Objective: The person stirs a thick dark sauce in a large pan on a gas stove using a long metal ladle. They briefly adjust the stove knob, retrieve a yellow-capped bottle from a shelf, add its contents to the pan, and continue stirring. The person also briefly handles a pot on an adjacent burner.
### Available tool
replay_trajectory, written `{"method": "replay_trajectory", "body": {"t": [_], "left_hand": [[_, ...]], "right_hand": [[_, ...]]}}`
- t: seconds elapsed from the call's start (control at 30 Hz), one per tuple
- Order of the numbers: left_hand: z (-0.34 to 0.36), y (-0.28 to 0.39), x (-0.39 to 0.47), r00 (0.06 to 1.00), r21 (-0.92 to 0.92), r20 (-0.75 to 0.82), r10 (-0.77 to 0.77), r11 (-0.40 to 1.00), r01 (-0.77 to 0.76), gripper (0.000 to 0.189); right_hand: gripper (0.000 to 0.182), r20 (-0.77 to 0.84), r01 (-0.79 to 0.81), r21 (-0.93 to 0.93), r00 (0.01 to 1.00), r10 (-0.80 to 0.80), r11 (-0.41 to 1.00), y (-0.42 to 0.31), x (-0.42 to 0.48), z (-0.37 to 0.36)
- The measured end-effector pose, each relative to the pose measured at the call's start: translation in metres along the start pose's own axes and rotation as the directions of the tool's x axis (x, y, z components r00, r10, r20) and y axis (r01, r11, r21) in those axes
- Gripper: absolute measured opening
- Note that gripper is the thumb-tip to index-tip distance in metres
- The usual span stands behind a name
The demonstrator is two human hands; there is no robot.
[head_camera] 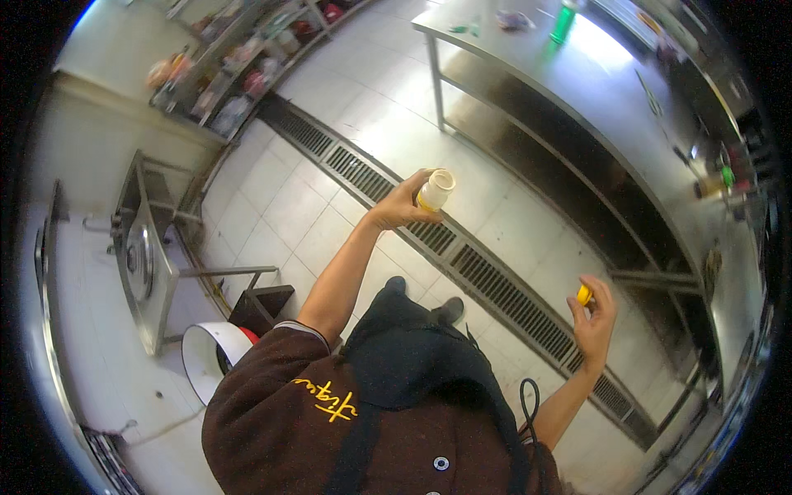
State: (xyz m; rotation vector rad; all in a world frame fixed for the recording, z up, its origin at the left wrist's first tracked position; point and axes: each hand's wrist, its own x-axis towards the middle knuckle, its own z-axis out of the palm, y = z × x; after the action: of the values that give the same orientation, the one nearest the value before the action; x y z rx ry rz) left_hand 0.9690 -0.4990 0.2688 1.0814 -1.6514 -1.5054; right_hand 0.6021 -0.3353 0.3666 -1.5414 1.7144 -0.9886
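Note:
Near the middle of the head view, my left hand is wrapped around a small whitish jar with a yellow band, held over the floor drain. The jar's mouth is uncovered and faces up towards me; what it contains cannot be made out. Lower at the right, my right hand pinches a yellow screw cap between thumb and fingers. Jar and cap are well apart, at the ends of my two outstretched arms.
A slotted metal drain crosses the tiled floor. A steel table with a green bottle and utensils stands at upper right. Loaded shelves stand at upper left, a steel stand at left, and a white bucket-like container beside me.

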Motion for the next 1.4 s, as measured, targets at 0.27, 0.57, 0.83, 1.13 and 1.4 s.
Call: {"method": "replay_trajectory", "body": {"t": [0.27,0.57,0.83,1.13,1.4], "left_hand": [[-0.109,-0.065,-0.052,0.829,0.013,-0.557,-0.037,0.998,0.053,0.060],[-0.209,-0.050,-0.056,0.791,0.434,-0.569,0.223,0.899,0.059,0.053],[-0.311,-0.043,-0.035,0.822,0.520,-0.515,0.243,0.851,0.074,0.051],[-0.417,-0.031,0.044,0.899,0.436,-0.434,0.054,0.886,0.157,0.039],[-0.542,-0.049,0.145,0.918,0.296,-0.396,-0.016,0.944,0.144,0.044]], "right_hand": [[0.040,0.243,0.074,-0.051,0.968,-0.060,0.996,-0.034,0.066,0.089],[0.037,0.377,0.496,0.241,0.745,-0.551,0.834,-0.188,0.197,0.339],[0.037,0.555,0.620,0.280,0.519,-0.650,0.733,-0.245,0.282,0.457],[0.034,0.620,0.628,0.273,0.465,-0.633,0.729,-0.268,0.407,0.523],[0.027,0.536,0.765,0.332,0.328,-0.778,0.551,-0.290,0.562,0.610]]}}
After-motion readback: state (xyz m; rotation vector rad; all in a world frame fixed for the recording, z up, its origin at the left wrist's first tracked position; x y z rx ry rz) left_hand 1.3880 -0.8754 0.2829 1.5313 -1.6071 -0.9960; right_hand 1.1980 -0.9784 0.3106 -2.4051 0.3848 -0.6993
